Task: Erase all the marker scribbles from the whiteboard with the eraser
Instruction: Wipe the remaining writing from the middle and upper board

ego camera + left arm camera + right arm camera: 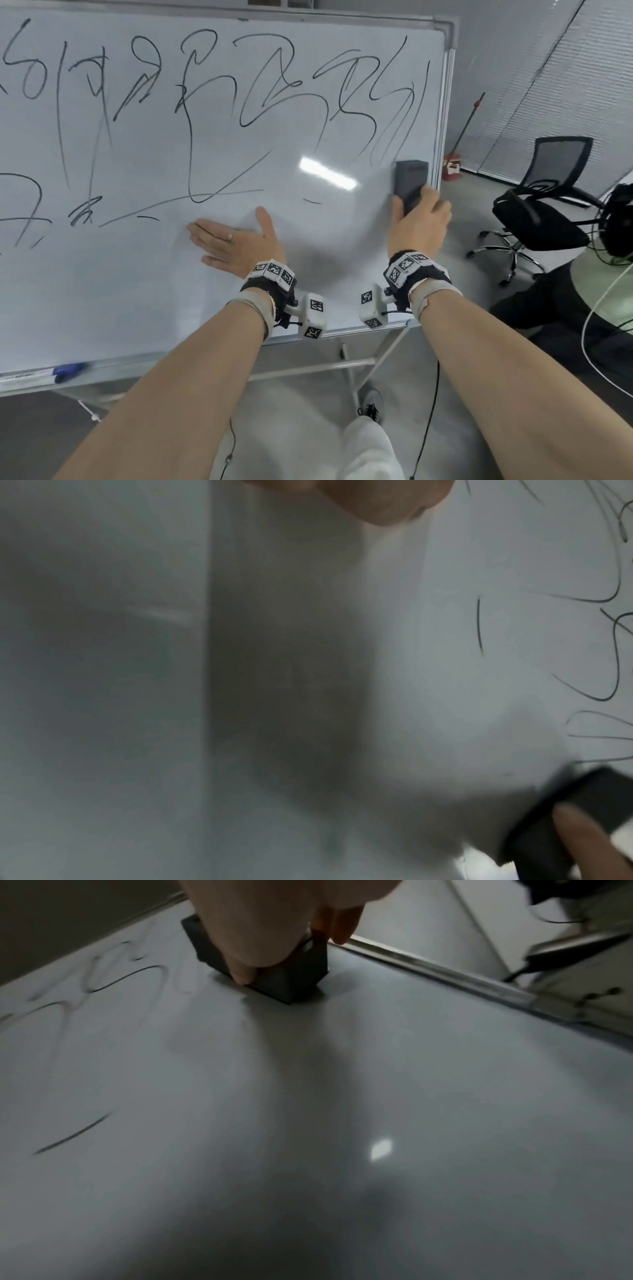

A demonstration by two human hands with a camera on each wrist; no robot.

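Observation:
A large whiteboard (144, 294) on a stand fills the head view, its upper half covered with black marker scribbles (260, 85). My right hand (419, 219) grips a dark grey block eraser (411, 183) and presses it flat against the board near the right frame edge. In the right wrist view the eraser (291, 972) sits on the board with thumb and fingers around it. My left hand (233, 241) lies flat on the board's lower middle, fingers straight and spread. The left wrist view shows the eraser (561, 823) at the bottom right corner.
A blue marker (70, 371) lies on the board's tray at the lower left. A black office chair (544, 205) stands to the right of the board, with cables and a red-handled tool (455, 164) nearby. Below are the board's stand legs (325, 366) and my foot.

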